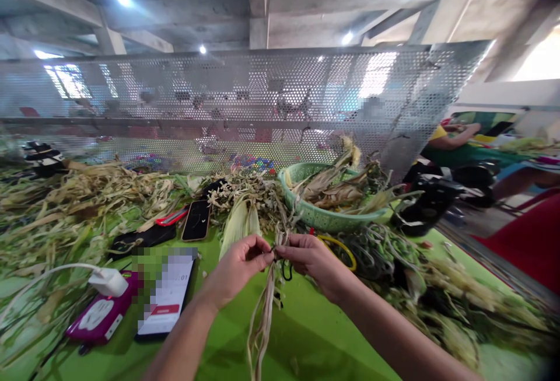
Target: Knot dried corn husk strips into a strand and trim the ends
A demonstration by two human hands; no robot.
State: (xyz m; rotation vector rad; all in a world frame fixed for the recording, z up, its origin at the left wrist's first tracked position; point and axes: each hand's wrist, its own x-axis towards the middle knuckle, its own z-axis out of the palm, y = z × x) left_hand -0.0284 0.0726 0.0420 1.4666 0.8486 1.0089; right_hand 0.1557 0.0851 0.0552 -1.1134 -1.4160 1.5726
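My left hand [238, 267] and my right hand [318, 263] meet in the middle, both closed in a pinch on a thin bundle of dried corn husk strips [262, 317]. The strips' loose ends hang down over the green tabletop. Between the fingertips something small and dark shows, and a thin black loop [287, 271] dangles below my right fingers; whether it is wound around the strips I cannot tell. Just beyond my left hand lies a broad pale green corn husk [238, 223]. A heap of dry, knotted plant strands [262, 197] sits behind it.
A green basket [336, 220] of dried husks stands behind, right of centre. Left are a lit phone [168, 296], purple power bank [102, 314], dark phone [196, 220], red cutter [172, 216] and husk piles [96, 194]. A perforated metal screen [245, 89] rises behind; a person's arm [466, 135] shows right.
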